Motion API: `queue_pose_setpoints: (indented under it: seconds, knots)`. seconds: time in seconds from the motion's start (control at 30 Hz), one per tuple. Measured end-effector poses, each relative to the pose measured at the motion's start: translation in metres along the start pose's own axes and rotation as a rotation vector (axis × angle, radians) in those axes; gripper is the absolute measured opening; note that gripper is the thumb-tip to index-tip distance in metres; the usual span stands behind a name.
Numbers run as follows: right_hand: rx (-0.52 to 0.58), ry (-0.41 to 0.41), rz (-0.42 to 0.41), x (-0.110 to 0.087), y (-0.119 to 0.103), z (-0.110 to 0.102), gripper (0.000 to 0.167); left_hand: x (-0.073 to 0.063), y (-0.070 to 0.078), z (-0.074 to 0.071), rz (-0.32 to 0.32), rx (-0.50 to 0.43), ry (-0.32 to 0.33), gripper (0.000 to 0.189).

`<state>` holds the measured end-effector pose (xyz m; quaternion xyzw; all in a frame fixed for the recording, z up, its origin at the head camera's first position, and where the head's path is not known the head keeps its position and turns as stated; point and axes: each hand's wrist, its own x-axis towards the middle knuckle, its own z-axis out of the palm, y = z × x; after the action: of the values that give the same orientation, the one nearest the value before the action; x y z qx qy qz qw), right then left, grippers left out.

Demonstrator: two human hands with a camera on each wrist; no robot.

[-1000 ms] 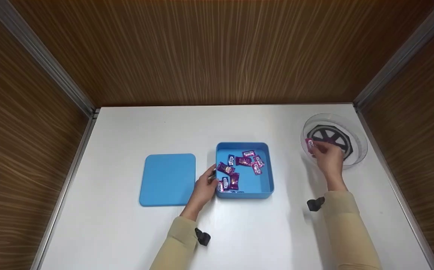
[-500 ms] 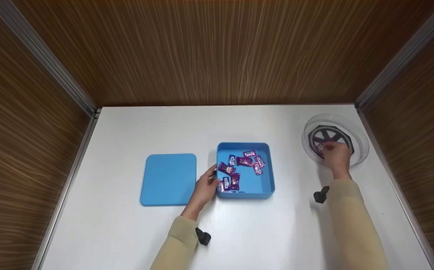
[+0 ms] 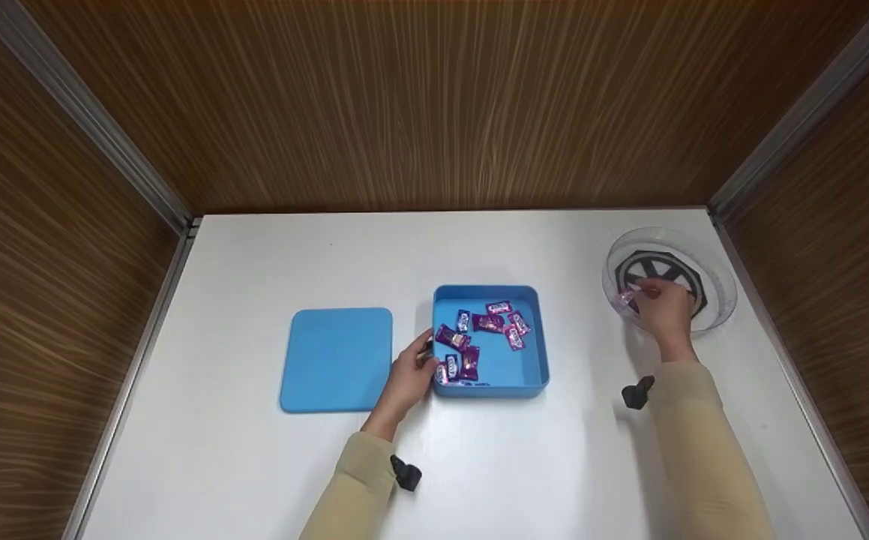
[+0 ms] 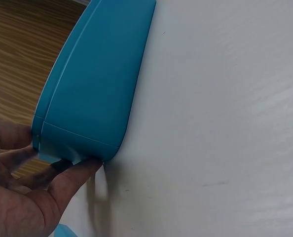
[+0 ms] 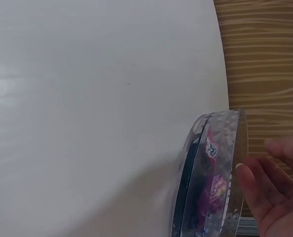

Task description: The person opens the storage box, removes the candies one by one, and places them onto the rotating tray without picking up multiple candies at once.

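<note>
My left hand (image 3: 409, 375) rests against the outer left wall of a blue square box (image 3: 543, 360); its thumb (image 4: 77, 180) touches low at the corner, with the other fingers toward the rim. Several purple, pink and blue wrapped candies (image 3: 488, 322) lie in the box. At the right, my right hand (image 3: 666, 315) is over a round clear plastic container (image 3: 723, 300), its thumb and fingers parted at the rim in the right wrist view. One pink candy (image 5: 211, 149) shows through the container's wall, apart from the fingertips, and another purple-pink candy (image 5: 215, 195) lies beside it.
A blue square lid (image 3: 337, 360) lies flat on the white table (image 3: 254, 465), left of the box. Wood-grain panels (image 3: 434, 105) with grey metal edges enclose the table at the back and both sides. The clear container stands near the right edge.
My right hand has moved from the container's left edge in over it and then slightly back left, letting go of the pink candy. The left hand and the box have stayed still.
</note>
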<state>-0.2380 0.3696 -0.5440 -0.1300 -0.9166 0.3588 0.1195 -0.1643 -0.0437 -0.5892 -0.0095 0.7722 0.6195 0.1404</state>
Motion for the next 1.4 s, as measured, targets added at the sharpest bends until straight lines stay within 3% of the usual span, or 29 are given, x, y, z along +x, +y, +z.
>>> queue_pose_setpoints:
  seconds: [0.1, 0.3, 0.53, 0.83, 1.0, 1.13, 1.23, 1.4]
  knots:
    - [0.013, -0.005, -0.048, -0.004, -0.008, 0.004, 0.025, -0.001, 0.0, 0.0, 0.002, 0.0, 0.004, 0.054]
    - [0.043, -0.007, -0.253, -0.018, -0.03, 0.017, 0.024, -0.001, 0.001, 0.001, -0.022, 0.001, 0.011, 0.054]
    - [0.074, -0.135, -0.429, -0.045, -0.066, 0.038, 0.022, -0.001, 0.003, 0.002, -0.032, 0.002, 0.013, 0.054]
    - [-0.004, -0.382, -0.474, -0.084, -0.102, 0.069, 0.025, -0.001, 0.003, 0.001, -0.018, 0.003, 0.012, 0.054]
    - [-0.03, -0.52, -0.493, -0.096, -0.108, 0.088, 0.027, -0.001, 0.002, 0.001, 0.016, -0.007, 0.004, 0.054]
    - [-0.068, -0.611, -0.464, -0.104, -0.109, 0.103, 0.034, -0.002, 0.002, 0.0, 0.005, 0.001, 0.003, 0.054]
    - [-0.104, -0.645, -0.446, -0.108, -0.11, 0.113, 0.04, -0.002, 0.003, 0.0, -0.006, 0.008, 0.007, 0.054]
    - [-0.127, -0.635, -0.406, -0.112, -0.111, 0.126, 0.046, -0.002, 0.003, 0.001, -0.01, 0.008, 0.009, 0.054]
